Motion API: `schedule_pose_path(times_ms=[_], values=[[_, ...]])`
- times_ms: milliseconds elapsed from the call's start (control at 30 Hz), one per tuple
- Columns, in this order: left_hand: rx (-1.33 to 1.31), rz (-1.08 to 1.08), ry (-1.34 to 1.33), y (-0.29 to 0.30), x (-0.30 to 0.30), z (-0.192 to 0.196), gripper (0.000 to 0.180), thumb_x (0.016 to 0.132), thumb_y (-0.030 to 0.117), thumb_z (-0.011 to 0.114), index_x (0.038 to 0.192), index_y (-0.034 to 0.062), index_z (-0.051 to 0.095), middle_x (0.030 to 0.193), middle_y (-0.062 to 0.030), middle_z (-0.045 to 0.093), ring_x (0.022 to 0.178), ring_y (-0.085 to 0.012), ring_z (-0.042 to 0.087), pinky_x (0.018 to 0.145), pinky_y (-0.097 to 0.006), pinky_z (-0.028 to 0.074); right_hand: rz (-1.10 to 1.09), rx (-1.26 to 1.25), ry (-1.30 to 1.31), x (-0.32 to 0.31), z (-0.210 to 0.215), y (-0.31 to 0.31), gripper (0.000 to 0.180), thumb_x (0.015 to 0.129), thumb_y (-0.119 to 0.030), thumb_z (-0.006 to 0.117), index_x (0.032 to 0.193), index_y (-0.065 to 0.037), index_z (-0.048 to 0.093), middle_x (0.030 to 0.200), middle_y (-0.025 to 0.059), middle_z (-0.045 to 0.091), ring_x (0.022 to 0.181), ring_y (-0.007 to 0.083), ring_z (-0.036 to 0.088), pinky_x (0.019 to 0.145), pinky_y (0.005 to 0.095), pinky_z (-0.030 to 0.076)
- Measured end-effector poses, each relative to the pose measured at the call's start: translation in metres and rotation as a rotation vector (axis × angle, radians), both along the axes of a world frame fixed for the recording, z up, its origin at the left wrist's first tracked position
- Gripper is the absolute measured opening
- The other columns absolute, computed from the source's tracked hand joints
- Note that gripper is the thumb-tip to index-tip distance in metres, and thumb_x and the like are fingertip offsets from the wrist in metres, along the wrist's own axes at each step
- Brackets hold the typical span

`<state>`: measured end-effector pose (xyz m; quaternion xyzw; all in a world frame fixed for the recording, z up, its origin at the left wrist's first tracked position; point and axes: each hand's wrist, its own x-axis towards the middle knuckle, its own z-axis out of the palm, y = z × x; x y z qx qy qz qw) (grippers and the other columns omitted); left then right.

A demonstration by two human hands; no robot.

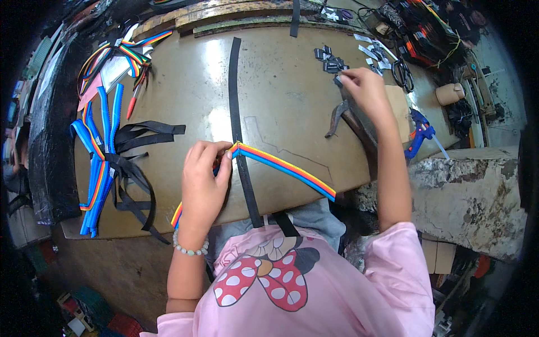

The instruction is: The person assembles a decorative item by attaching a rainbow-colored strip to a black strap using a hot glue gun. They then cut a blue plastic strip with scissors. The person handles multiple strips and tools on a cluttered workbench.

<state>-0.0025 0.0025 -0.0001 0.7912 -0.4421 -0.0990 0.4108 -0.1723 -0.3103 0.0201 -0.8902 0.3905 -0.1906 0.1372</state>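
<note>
My left hand [203, 168] pinches a rainbow-striped strap [289, 168] at its bend, where it meets a long black strap [234, 90]. The striped strap slopes down on both sides from that bend. The black strap runs from far on the table to the near edge, crossing under the striped one. My right hand [364, 92] is at the far right with thumb and fingers pressed together. It is beside a pile of small black plastic pieces [331, 60] and above the end of a curled dark strap [336, 119]. What its fingertips hold is too small to tell.
At left lie a bundle of blue and striped straps [96, 163], black straps [147, 132] and a red pen [132, 104]. Scissors [402, 76] and a blue glue gun [418, 133] are at right. Wooden boards [224, 16] line the far edge.
</note>
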Motion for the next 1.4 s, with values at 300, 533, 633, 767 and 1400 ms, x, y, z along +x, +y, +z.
schedule_pose_path(times_ms=[300,533,633,767,1400], values=[[-0.040,0.017,-0.004,0.004,-0.009,-0.003,0.014,0.084,0.001,0.064,0.098,0.0025,0.067,0.087,-0.0102,0.058,0.083,-0.0255,0.056,0.075,-0.036,0.047,0.057,0.046,0.104,0.007,-0.003,-0.015,0.020,0.082,-0.008,0.068,0.100,0.000,0.071,0.091,0.0208,0.070,0.085,0.0329,0.068,0.079,0.0384,0.053],[-0.035,0.000,-0.045,0.008,-0.013,-0.004,0.014,0.084,0.005,0.065,0.097,0.0047,0.067,0.088,-0.0087,0.059,0.086,-0.0270,0.057,0.081,-0.038,0.045,0.052,0.032,-0.153,0.007,0.024,0.022,0.016,0.087,-0.012,0.068,0.097,0.001,0.070,0.087,0.0112,0.070,0.078,0.0195,0.067,0.072,0.0306,0.052],[-0.054,0.003,-0.059,0.009,-0.013,-0.008,0.011,0.084,0.006,0.066,0.095,0.0046,0.067,0.088,-0.0088,0.059,0.086,-0.0271,0.057,0.081,-0.039,0.044,0.164,0.449,-0.351,0.010,0.036,0.091,0.018,0.088,-0.015,0.069,0.098,0.000,0.071,0.084,0.0041,0.070,0.076,0.0086,0.061,0.070,0.0263,0.050],[-0.069,0.000,-0.010,0.009,-0.011,-0.011,0.009,0.082,0.006,0.068,0.090,0.0046,0.067,0.086,-0.0080,0.060,0.080,-0.0260,0.057,0.078,-0.038,0.044,0.386,0.466,-0.329,0.030,0.004,0.179,0.015,0.086,-0.010,0.070,0.097,0.001,0.070,0.085,0.0097,0.070,0.072,0.0134,0.065,0.064,0.0256,0.051],[-0.203,-0.200,-0.016,0.051,-0.017,0.017,0.028,0.071,-0.001,0.072,0.099,0.0052,0.069,0.093,-0.0111,0.062,0.087,-0.0278,0.062,0.078,-0.038,0.052,0.325,0.472,-0.389,0.042,-0.022,0.196,0.016,0.084,-0.004,0.067,0.098,0.002,0.066,0.091,0.0149,0.062,0.083,0.0317,0.062,0.073,0.0383,0.050]])
